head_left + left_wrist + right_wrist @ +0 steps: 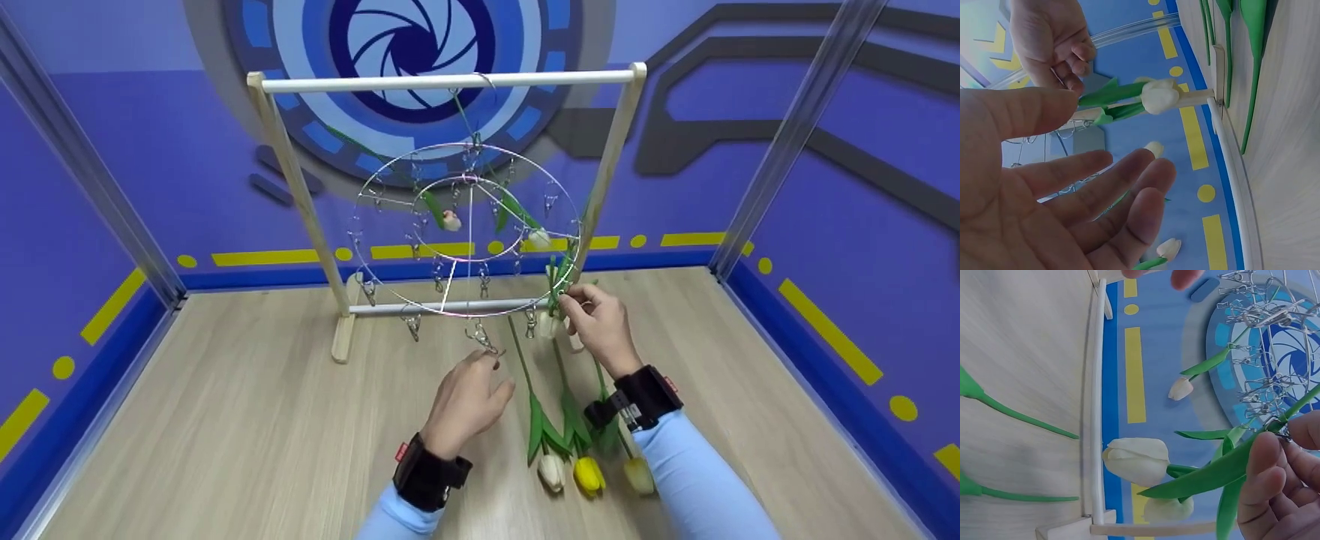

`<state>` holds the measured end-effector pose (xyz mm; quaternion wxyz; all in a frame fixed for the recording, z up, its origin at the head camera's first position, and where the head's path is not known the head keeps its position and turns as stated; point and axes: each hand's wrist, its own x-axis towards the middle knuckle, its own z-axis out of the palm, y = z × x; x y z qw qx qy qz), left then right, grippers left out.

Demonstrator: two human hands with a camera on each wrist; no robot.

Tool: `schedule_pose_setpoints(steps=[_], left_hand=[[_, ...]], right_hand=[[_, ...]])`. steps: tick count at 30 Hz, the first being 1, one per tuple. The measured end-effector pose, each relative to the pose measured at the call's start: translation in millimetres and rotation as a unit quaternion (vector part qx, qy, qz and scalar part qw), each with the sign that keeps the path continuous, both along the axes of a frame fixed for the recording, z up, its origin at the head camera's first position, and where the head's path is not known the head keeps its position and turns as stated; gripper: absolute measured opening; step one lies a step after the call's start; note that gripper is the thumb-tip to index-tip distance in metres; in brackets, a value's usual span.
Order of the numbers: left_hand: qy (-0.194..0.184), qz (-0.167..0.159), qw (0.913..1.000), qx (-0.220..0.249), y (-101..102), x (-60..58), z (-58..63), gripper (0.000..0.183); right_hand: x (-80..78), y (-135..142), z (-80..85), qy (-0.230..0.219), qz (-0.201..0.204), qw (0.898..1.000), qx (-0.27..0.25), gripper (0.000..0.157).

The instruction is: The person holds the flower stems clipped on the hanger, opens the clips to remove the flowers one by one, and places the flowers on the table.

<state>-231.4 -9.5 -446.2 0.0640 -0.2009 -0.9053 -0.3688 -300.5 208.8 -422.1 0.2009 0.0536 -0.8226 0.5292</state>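
A round wire clip hanger (471,225) hangs from the white top bar of a wooden-legged rack. At its right rim, my right hand (604,330) pinches a metal clip (1276,426) at the green stem of a white tulip (1139,461). The bloom points downward, its long leaves beside my fingers. Another pale tulip (1168,509) hangs just behind it. Below the hanger's front edge is my left hand (466,401), fingers loosely extended and holding nothing, close to a front clip (481,336). Farther back, two tulips dangle head down, one pinkish (451,220), one white (539,238).
On the wood-grain table (247,420) lie a white tulip (551,472), a yellow tulip (589,476) and a pale yellow tulip (640,476), stems toward the rack. The rack's legs (300,187) stand either side of the hanger. Blue patterned walls enclose the table.
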Motion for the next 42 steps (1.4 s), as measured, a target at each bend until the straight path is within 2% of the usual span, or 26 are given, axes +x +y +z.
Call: schedule_pose_setpoints(steps=[4,9,14,17,29,34,37,42], left_hand=[[-0.004,-0.031,0.9995,0.001,2.6,1.9,0.5,0.042],[0.006,-0.061,0.9979,0.020,6.4,3.6,2.0,0.039],[0.011,-0.105,0.9935,0.043,10.7,5.0,3.6,0.039],[0.028,-0.121,0.9905,0.058,11.9,4.9,3.3,0.037],[0.085,-0.092,0.9812,0.147,7.6,-1.2,7.0,0.035],[0.104,-0.085,0.9694,0.206,6.2,-6.3,6.7,0.033],[0.089,-0.082,0.9613,0.247,4.3,-8.3,6.9,0.033],[0.026,-0.080,0.9514,0.296,-0.2,-9.1,10.3,0.035]], right_hand=[[0.1,1.6,-1.6,0.012,0.013,1.000,-0.009,0.009],[5.9,3.4,-2.3,0.022,0.040,0.999,-0.013,0.009],[11.1,2.5,-2.1,0.006,0.068,0.997,-0.019,0.009],[15.5,2.0,0.4,-0.009,0.093,0.995,-0.026,0.010],[29.8,3.8,9.9,-0.017,0.216,0.976,0.007,0.012],[35.8,-0.3,12.6,0.006,0.256,0.966,0.038,0.012],[38.2,-3.2,14.0,0.009,0.282,0.958,0.045,0.014],[41.6,-8.1,16.5,-0.024,0.346,0.938,0.011,0.015]])
